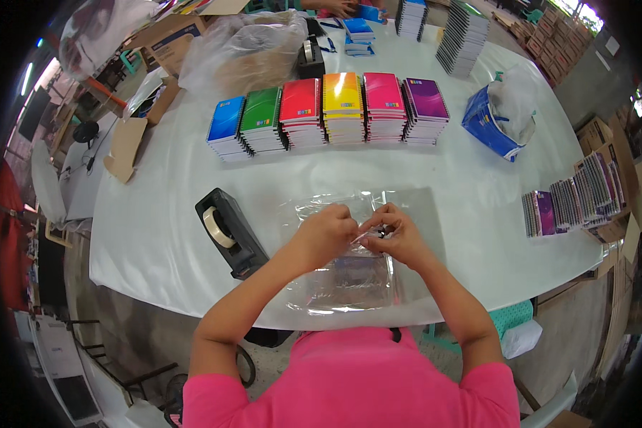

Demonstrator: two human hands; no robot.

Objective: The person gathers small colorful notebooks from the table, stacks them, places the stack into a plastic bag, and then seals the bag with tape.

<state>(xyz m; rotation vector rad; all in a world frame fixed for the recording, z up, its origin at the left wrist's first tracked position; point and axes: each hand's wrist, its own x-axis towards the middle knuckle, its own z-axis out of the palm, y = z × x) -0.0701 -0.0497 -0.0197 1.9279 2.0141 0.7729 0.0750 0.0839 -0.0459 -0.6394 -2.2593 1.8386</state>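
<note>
Both hands meet over a clear plastic bag (349, 289) lying on the white table in front of me. My left hand (326, 234) is closed, its fingers pinching the plastic. Beside it, my right hand (398, 238) also pinches gathered plastic; a small dark spot shows between its fingers, too small to name. More clear plastic sheets spread flat under and around the hands. To the left of my forearm rests a black tape dispenser (246, 250) with a roll of tape in it.
A row of spiral notebook stacks, including a yellow one (343, 96), stands beyond my hands. A blue-and-white bag (488, 121) sits at right, near wrapped notebooks (571, 203). A second dispenser (311, 60), a cardboard box (171, 44) and taller stacks (462, 43) lie farther back. Another person's hands show at the far edge.
</note>
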